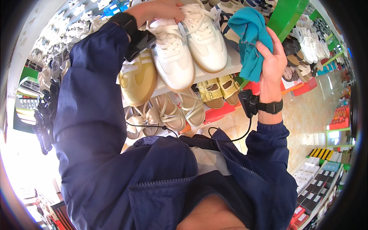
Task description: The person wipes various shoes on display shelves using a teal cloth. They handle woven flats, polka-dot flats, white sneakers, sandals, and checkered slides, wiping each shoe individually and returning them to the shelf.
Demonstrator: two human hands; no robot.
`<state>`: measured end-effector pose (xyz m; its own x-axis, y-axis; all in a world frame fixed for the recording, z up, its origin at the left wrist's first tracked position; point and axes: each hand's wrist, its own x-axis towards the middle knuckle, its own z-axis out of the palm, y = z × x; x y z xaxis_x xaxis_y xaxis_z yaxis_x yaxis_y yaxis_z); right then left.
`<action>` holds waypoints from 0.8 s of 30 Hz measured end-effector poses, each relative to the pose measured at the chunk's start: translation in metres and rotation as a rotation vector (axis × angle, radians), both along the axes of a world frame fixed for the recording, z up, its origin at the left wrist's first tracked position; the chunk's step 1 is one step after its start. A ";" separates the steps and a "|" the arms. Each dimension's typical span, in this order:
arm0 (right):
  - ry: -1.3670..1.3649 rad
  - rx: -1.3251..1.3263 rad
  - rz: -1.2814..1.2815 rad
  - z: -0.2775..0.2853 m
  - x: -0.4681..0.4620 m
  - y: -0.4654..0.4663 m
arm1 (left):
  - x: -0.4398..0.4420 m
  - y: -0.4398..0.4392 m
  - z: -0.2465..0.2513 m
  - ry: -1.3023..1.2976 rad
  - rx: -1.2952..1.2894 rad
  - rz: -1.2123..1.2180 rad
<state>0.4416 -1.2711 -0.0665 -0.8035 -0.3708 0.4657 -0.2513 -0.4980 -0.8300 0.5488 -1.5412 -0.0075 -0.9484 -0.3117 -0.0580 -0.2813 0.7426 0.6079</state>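
Note:
My left hand (161,11) is at the top, its fingers curled over the ankle opening of a white lace-up sneaker (174,61). Part of that grip is hidden behind the tongue and laces. Close against it on the right is the matching white sneaker (208,43), also toe towards me. A yellow sneaker with pale stripes (138,80) sits to the left, partly covered by my sleeve and a black wrist device. Bunched in my right hand (273,60) is a teal cloth (250,43), held just right of the shoes.
Below the white shelf edge (230,69) are strappy beige sandals (171,112) and yellow buckle sandals (220,90). A green post (287,20) rises beside the cloth. A black cable (241,138) hangs from my right wrist device. Stacked shoeboxes (313,184) stand at lower right.

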 end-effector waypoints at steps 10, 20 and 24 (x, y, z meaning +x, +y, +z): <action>-0.018 0.282 0.119 -0.009 -0.021 -0.035 | 0.028 0.005 0.004 0.154 -0.031 0.156; 0.112 0.424 0.091 0.001 -0.042 -0.060 | 0.054 -0.055 0.021 0.401 0.279 0.207; 0.328 0.426 0.036 -0.001 -0.052 -0.122 | 0.084 -0.073 0.038 0.493 0.242 0.270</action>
